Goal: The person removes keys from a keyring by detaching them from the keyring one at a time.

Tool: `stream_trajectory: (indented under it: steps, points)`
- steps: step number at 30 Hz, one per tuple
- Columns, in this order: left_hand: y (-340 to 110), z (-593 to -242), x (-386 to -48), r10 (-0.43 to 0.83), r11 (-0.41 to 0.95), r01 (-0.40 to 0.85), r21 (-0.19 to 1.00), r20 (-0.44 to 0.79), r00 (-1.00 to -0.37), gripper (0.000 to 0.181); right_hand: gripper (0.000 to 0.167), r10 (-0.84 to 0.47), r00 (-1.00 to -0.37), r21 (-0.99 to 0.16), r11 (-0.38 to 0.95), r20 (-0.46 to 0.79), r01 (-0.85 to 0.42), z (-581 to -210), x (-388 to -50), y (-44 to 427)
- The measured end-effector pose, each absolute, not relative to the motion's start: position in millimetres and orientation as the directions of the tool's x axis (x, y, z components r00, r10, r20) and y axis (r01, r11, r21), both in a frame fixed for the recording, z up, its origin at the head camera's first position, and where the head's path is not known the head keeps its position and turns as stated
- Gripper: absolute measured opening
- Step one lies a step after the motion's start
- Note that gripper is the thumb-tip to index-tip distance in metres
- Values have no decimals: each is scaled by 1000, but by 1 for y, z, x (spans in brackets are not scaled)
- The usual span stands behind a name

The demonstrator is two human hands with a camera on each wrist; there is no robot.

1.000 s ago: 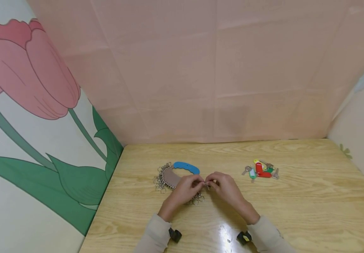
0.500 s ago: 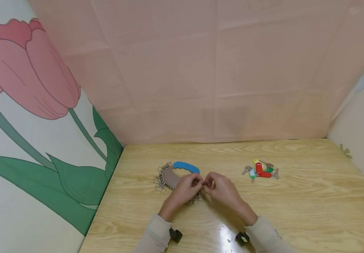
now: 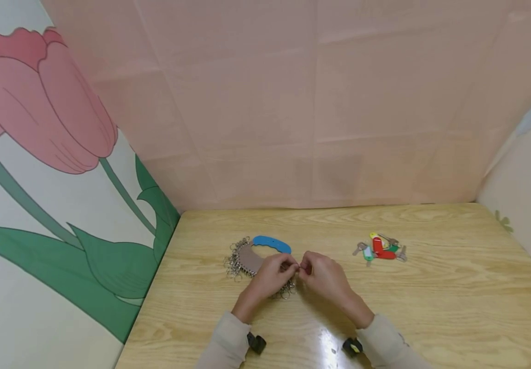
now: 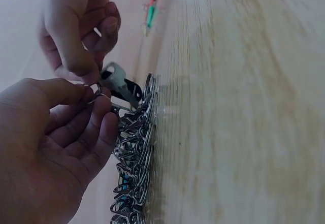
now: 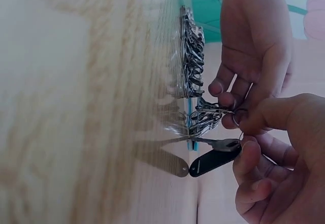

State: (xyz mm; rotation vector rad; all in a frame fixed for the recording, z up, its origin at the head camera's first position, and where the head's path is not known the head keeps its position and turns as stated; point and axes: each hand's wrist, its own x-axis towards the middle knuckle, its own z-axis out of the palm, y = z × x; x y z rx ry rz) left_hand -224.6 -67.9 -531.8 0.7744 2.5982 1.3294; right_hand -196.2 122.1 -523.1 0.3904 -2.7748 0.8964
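Note:
A crescent-shaped key holder with a brown plate (image 3: 248, 258) and a blue handle (image 3: 272, 243) lies on the table, its curved edge lined with metal rings (image 5: 193, 56). My left hand (image 3: 270, 277) is over its right end and pinches one small metal ring between thumb and fingertips. Close against it, my right hand (image 3: 327, 277) pinches a thin key ring. From that ring hang a key (image 5: 226, 144) and a black key tag (image 5: 216, 161), reaching down to the tabletop. Fingertips partly cover where the two rings meet, so I cannot tell if they are linked.
To the right lies a small pile of keys with red tags (image 3: 387, 254), a green-and-white tag (image 3: 368, 252) and a yellow tag. A pink sheet (image 3: 311, 128) stands behind the wooden table (image 3: 454, 297). A tulip-painted wall (image 3: 62, 205) borders the left.
My right hand has shifted slightly left and its fingers have changed their pinch near the left fingertips. My left hand stays almost still; the holder and key pile have not moved.

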Motion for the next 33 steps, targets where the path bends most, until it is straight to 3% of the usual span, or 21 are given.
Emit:
stream_trajectory:
  steps: [12,33]
  points:
    - [-66,-535,-227,461,510,378,773,125,-879,15,21,-263,-910,-554,728,319,-404,-524,-196,125]
    - [-66,-533,-225,474,478,387,789,139,-869,13,15,-168,-956,-603,746,242,-284,-529,-198,122]
